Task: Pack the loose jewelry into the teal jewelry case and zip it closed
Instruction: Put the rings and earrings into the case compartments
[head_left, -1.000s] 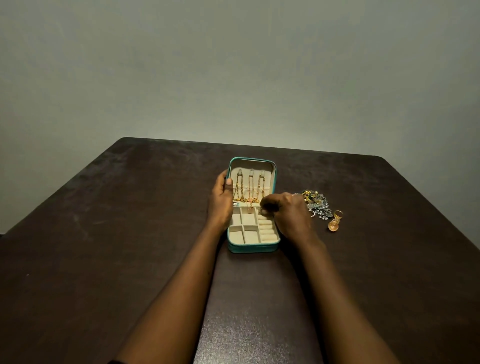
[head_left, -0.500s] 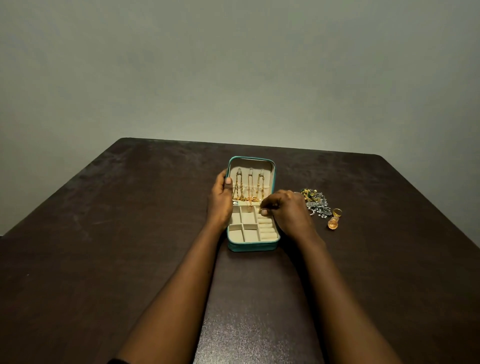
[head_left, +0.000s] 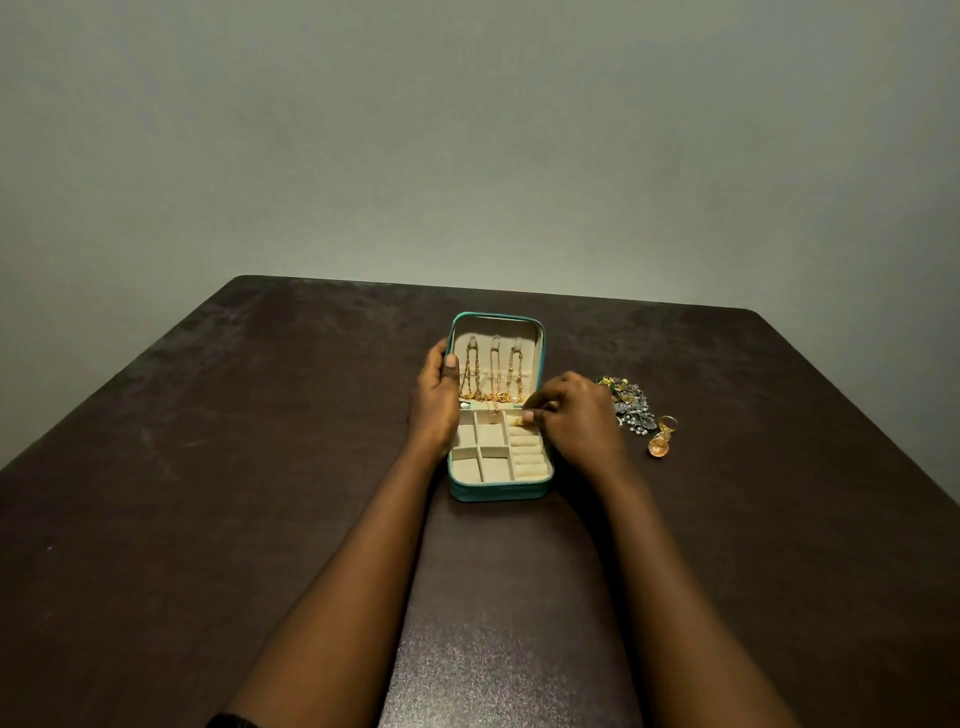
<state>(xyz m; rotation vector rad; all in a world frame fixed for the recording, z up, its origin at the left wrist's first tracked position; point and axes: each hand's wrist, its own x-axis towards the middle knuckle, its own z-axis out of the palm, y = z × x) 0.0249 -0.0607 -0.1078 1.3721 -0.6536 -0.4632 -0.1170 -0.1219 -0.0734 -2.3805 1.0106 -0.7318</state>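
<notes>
The teal jewelry case lies open near the middle of the dark bench. Its long axis runs straight away from the person, with the lid half at the far end holding three hung gold chains and the compartment tray at the near end. The left hand grips the case's left edge, thumb over the rim where lid meets tray. The right hand reaches in from the right, and its fingers pinch a small gold piece at the far end of the ring-roll column, seemingly seating it there. The remaining loose jewelry, a silver-and-gold heap and a gold ring, sits on the bench to the right of the case, just beside the right hand and well apart from the left. The next pick therefore probably falls to the right hand: a short reach rightward, then back over the case's right wall. Zipping is not yet begun.
</notes>
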